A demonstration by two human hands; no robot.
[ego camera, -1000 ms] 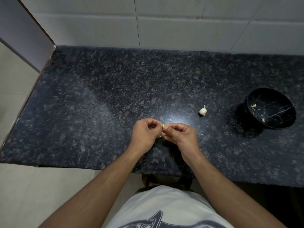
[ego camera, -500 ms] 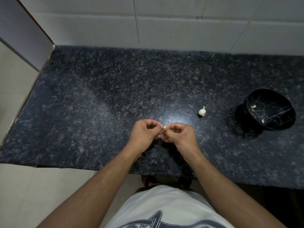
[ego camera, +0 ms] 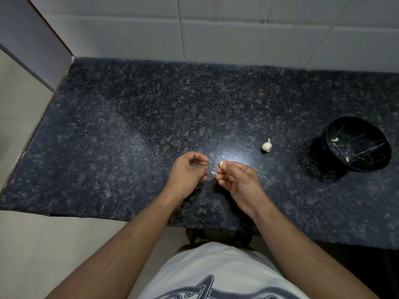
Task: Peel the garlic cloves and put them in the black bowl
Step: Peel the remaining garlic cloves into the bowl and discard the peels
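The person's 2 forearms are bare from the bottom edge of the frame up to the wrists, with no sleeve, watch, band or ring showing on either. The left hand [ego camera: 187, 173] and right hand [ego camera: 236, 180] are bare too. Below them is a white T-shirt [ego camera: 218, 270] with a dark grey printed graphic (curved, brush-like strokes, cut off by the frame).

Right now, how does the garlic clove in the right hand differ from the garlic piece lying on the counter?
The garlic clove is pinched at the fingertips of the right hand, above the counter; the garlic piece lies free on the counter, nearer the black bowl. The clove looks smaller and yellowish; the piece looks larger and white, with a pointed tip. Both are pale garlic and outside the bowl.
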